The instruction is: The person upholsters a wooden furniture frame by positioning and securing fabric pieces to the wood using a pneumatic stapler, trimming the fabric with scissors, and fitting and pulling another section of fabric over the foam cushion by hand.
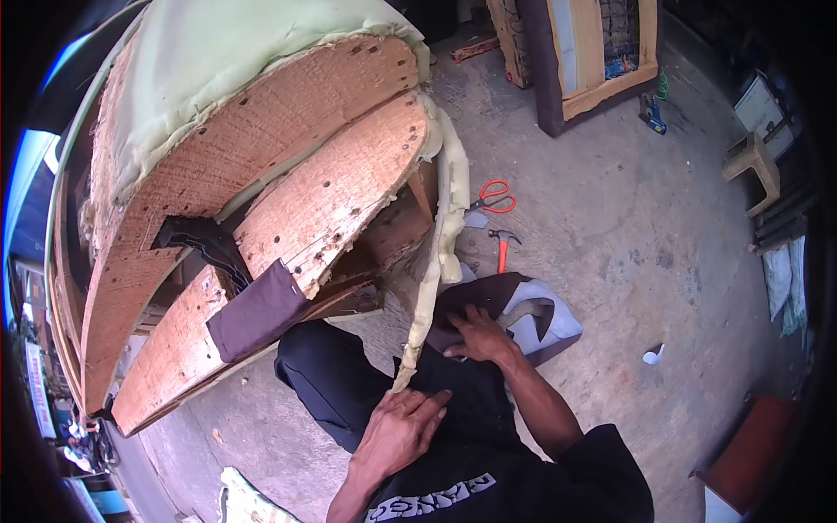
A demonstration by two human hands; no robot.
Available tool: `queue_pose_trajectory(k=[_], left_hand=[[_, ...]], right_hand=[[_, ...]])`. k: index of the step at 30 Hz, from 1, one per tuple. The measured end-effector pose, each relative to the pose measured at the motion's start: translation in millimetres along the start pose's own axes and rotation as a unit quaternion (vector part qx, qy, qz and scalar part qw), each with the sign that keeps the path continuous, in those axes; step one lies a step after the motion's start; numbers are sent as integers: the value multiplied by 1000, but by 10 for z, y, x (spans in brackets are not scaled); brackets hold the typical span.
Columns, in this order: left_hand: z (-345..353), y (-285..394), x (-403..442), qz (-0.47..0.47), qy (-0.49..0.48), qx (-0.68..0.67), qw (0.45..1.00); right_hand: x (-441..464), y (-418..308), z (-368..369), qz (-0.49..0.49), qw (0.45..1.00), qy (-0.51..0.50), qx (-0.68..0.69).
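You have two hands in view, one left hand [403,427] and one right hand [479,333]. Count one hammer [503,253] and one pair of scissors [486,200], whose red grips make two loops. You have one large wooden frame [336,187] beside you, one long foam strip [452,187] and one green foam sheet [227,78]. There is one dark patch [257,314] wrapped on the frame's lower part, and one bundle of cloth [558,324] by your right hand. Farther off, you can count one stool [760,166], one blue power tool [651,115] and one red panel [751,449]. On the open floor to your right lies one white scrap [653,356].
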State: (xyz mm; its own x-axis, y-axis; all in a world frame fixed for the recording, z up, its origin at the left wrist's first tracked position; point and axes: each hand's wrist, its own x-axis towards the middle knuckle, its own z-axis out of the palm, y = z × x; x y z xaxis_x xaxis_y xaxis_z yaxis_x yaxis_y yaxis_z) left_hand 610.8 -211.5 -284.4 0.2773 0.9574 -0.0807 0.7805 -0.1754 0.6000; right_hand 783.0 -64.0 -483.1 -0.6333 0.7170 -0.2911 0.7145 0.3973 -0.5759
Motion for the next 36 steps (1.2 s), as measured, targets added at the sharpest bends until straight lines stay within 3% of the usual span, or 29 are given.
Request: queue_pose_trajectory(k=[2,4,8,11,12,15,16,18,20,22,24,25,26,27,28,30,31,32,34,35,36], left_hand=[[52,-30,61,4,-6,-6,1000],[60,-30,136,4,-31,-2,1000],[77,-61,269,10,-69,39,997],[90,-122,355,13,-90,37,995],[107,-96,427,35,-105,34,993],[162,-96,498,-4,-18,33,999],[143,-87,529,3,-26,31,999],[94,-47,584,5,-57,-61,996],[106,-128,535,-1,-68,-98,993],[48,-73,496,-95,-32,-143,985],[78,-274,423,-55,-30,-127,990],[52,-278,409,-9,-34,-189,981],[27,-282,385,36,-37,-249,967],[-10,-275,340,7,-67,-283,957],[-33,-248,287,0,-53,-281,958],[-160,-95,264,-185,-145,-285,929],[-108,-163,216,-132,-100,-286,944],[-107,-173,182,-136,-89,-283,945],[-96,-175,144,-215,24,-479,851],[-139,-188,117,-218,39,-511,831],[-155,-162,88,-216,68,-522,822]], right_hand=[[-56,-36,-5,32,998,19,-51],[-21,121,91,-1,993,91,77],[-120,227,144,40,984,118,127],[-216,206,224,28,969,214,124],[-288,124,137,2,969,188,161],[-573,-256,-337,-68,955,98,272],[-672,-385,-466,-142,919,122,347],[-903,-617,-883,-221,835,65,500],[-1054,-638,-1147,-270,826,103,485],[-1192,-576,-1412,-327,811,137,466],[-1374,-426,-1640,-304,807,187,469],[-1400,-357,-1690,-307,807,186,468],[-1413,-305,-1732,-284,822,254,422],[-1416,-284,-1751,-262,830,317,376],[-1389,-281,-1758,-274,830,307,378],[-1266,-278,-1768,-119,842,427,308],[-1220,-242,-1764,-69,842,456,279],[-1157,-242,-1760,-80,843,451,282],[-1061,-218,-1759,31,833,508,216],[-1036,-181,-1725,85,859,461,206],[-989,-151,-1662,78,861,457,209]])
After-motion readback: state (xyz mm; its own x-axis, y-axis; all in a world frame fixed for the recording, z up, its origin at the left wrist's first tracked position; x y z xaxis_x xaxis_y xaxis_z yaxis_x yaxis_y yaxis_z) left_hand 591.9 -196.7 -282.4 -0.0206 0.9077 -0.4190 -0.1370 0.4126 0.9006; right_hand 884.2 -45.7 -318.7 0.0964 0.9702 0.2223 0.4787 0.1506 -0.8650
